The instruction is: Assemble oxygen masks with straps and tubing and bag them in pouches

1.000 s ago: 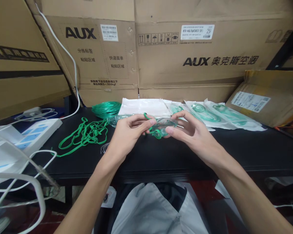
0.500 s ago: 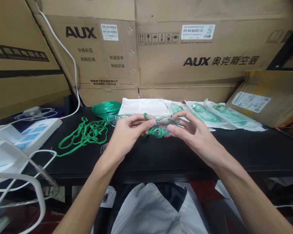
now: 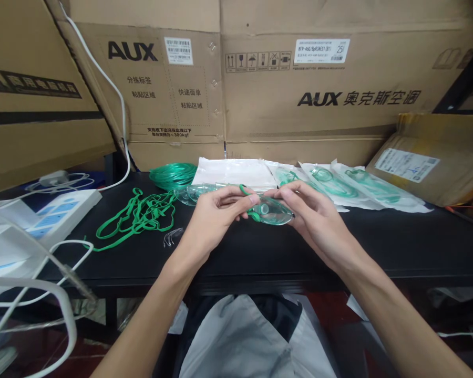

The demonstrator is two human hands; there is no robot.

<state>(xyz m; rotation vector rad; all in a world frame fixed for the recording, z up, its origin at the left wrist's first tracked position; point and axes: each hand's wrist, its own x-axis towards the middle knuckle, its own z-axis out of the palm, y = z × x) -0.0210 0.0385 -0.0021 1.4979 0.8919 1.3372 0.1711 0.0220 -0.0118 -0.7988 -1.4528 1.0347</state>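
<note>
A clear green-tinted oxygen mask (image 3: 275, 212) is held up between my two hands, above the black table. My left hand (image 3: 226, 207) pinches its left end, where a green elastic strap (image 3: 254, 215) shows by the thumb. My right hand (image 3: 313, 210) grips the far right edge of the mask with curled fingers; part of the fingers is hidden behind it. More clear masks (image 3: 187, 194) lie just beyond my left hand. Left of them a tangle of green elastic straps (image 3: 150, 212) rests on the table, with several thin metal strips (image 3: 172, 237) near my left wrist.
A coil of green tubing (image 3: 172, 176) lies at the back left. Behind my hands are a white packet (image 3: 232, 170) and several packaged masks (image 3: 333, 181). White power strips (image 3: 63, 215) and cables crowd the left. Cardboard boxes (image 3: 319, 121) wall the table's back.
The mask has been turned, so its rounded body with the round port now faces me. My right hand has shifted its grip to the mask's outer edge, its fingers more closed.
</note>
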